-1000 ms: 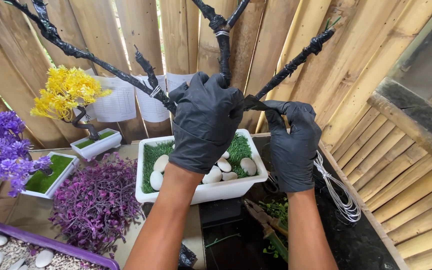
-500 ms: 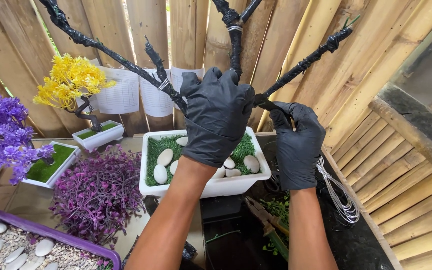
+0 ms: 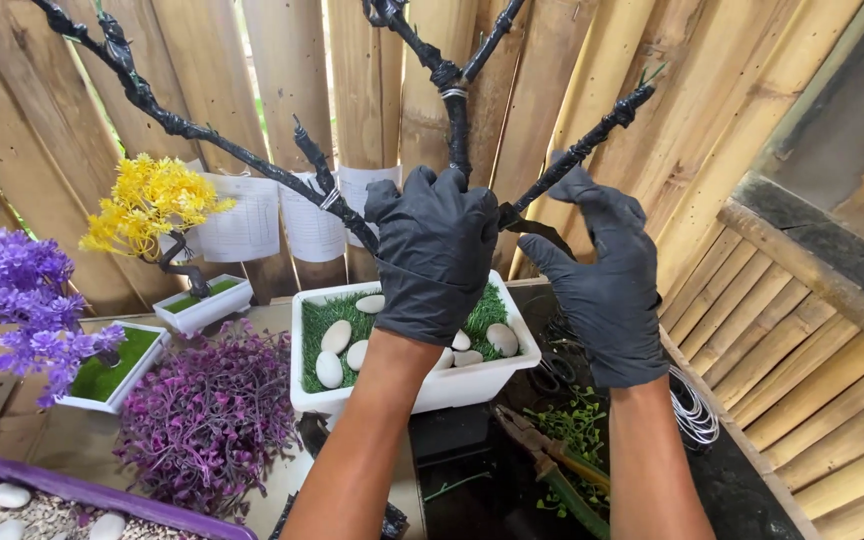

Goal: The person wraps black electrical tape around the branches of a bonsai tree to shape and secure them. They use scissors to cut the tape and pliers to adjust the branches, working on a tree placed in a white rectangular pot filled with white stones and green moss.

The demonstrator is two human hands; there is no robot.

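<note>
Bamboo wall behind a cluttered desk. Black bare tree stands in white pot w/ pebbles. Left hand grips its trunk; right hand, fingers half-open, pinches a branch.

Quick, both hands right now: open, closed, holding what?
Left hand: closed around the black-wrapped tree trunk.
Right hand: fingers half open, pinching black tape by the right branch.
</note>
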